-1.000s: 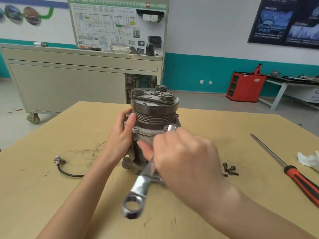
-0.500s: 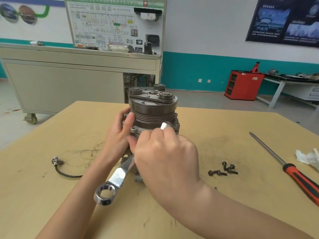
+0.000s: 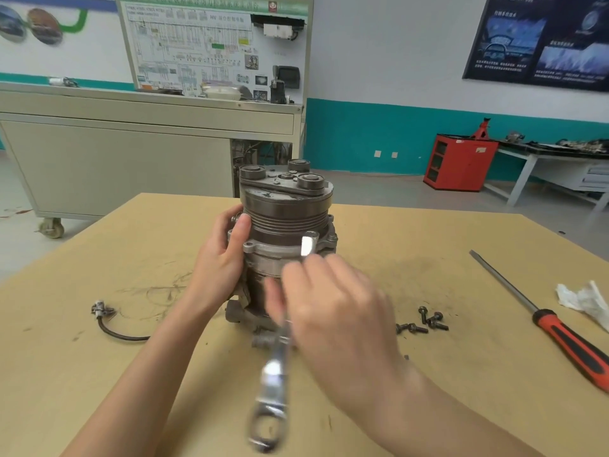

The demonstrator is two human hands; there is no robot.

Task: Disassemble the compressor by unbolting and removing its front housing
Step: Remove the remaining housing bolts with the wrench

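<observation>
head view: the compressor (image 3: 285,222) stands upright on the table (image 3: 461,407), with the left hand (image 3: 220,258) gripping its side. the right hand (image 3: 333,311), nearer the flange bolt, holds the wrench (image 3: 275,377). its long axis runs from the flange down toward the viewer.

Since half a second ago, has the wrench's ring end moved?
Yes. The ring end of the wrench swung rightward, from near the left forearm toward the loose bolts, pivoting at the compressor.
</observation>
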